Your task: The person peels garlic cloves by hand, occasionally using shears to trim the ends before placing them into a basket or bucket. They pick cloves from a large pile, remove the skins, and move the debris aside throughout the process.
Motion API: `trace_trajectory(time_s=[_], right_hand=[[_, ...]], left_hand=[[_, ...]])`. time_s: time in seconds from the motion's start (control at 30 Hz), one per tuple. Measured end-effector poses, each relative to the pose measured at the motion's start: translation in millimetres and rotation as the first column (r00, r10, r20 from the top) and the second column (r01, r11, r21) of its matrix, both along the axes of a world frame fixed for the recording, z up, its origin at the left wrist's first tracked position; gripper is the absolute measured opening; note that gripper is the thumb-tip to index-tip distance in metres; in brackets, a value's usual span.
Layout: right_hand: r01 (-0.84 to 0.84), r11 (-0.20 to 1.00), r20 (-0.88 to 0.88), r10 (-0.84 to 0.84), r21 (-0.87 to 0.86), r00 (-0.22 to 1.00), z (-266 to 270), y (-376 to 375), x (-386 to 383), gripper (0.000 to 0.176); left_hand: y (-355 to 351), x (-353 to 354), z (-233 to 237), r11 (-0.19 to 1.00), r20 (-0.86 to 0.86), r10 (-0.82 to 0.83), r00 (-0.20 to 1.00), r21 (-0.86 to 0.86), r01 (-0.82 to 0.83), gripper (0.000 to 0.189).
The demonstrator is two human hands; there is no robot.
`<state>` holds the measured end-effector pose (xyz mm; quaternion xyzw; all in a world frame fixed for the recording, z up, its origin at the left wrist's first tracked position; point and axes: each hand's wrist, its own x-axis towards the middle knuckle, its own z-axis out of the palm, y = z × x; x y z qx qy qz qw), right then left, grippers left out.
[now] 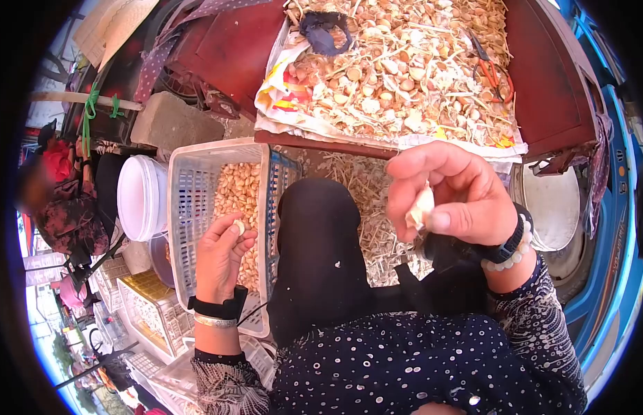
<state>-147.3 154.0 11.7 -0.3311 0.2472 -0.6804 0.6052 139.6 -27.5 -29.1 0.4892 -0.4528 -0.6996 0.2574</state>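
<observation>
Over a plastic crate (187,200) on the left is my left hand (221,256), pinching a small pale garlic clove (239,225) between thumb and fingertips. Many loose garlic cloves (237,190) lie in that crate, below and behind the hand. My right hand (470,197) is raised in front of the table edge, its fingers curled round a piece of garlic (422,207) with whitish papery skin. Part of that piece is hidden by the thumb and fingers.
A dark red table (221,59) bears a heap of garlic skins and stalks (404,76), orange-handled pruning shears (494,76) and a dark cloth band (326,32). Litter (384,228) covers the ground below. A white bucket (143,197) stands left; another person (69,214) sits beyond.
</observation>
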Motion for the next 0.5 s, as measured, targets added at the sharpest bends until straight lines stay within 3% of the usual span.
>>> trace_trajectory(time_s=[0.03, 0.1, 0.17, 0.2, 0.23, 0.27, 0.3, 0.37, 0.43, 0.5], right_hand=[[-0.048, 0.999, 0.011, 0.048, -0.01, 0.999, 13, 2, 7, 0.032], [-0.229, 0.913, -0.034, 0.231, -0.338, 0.972, 19, -3, 18, 0.032], [-0.395, 0.82, -0.028, 0.422, -0.415, 0.906, 33, -10, 25, 0.024], [-0.396, 0.765, -0.076, 0.418, -0.507, 0.905, 36, -15, 28, 0.023], [-0.472, 0.73, -0.077, 0.504, -0.495, 0.86, 41, -21, 31, 0.016], [-0.395, 0.712, -0.091, 0.425, -0.581, 0.901, 33, -23, 45, 0.015], [-0.315, 0.68, -0.097, 0.339, -0.662, 0.936, 26, -22, 60, 0.015], [-0.319, 0.703, -0.009, 0.407, -0.636, 0.913, 31, -13, 73, 0.014], [-0.314, 0.733, 0.079, 0.447, -0.603, 0.891, 35, -13, 69, 0.013], [-0.576, 0.54, -0.031, 0.713, -0.613, 0.701, 37, -15, 52, 0.016]], left_hand=[[-4, 7, -7, 1.0, 0.014, 0.024, 1.0, 0.002, -0.024, 0.013], [-13, 22, -18, 0.992, -0.029, 0.103, 0.994, -0.07, -0.105, 0.012], [-23, 41, -28, 0.985, -0.053, 0.144, 0.988, -0.087, -0.148, 0.013], [-26, 45, -28, 0.981, 0.005, 0.158, 0.987, -0.118, -0.156, 0.012], [-30, 51, -30, 0.975, 0.062, 0.172, 0.983, -0.15, -0.161, 0.011], [-38, 62, -35, 0.966, 0.205, 0.167, 0.964, -0.228, -0.119, 0.016], [-41, 67, -36, 0.966, 0.206, 0.172, 0.963, -0.229, -0.123, 0.016], [-47, 70, -39, 0.911, 0.53, 0.211, 0.822, -0.412, 0.032, 0.025], [-48, 60, -38, 0.862, 0.524, 0.222, 0.823, -0.5, 0.086, 0.031], [-37, 30, -30, 0.853, 0.317, 0.187, 0.93, -0.521, 0.006, 0.028]])
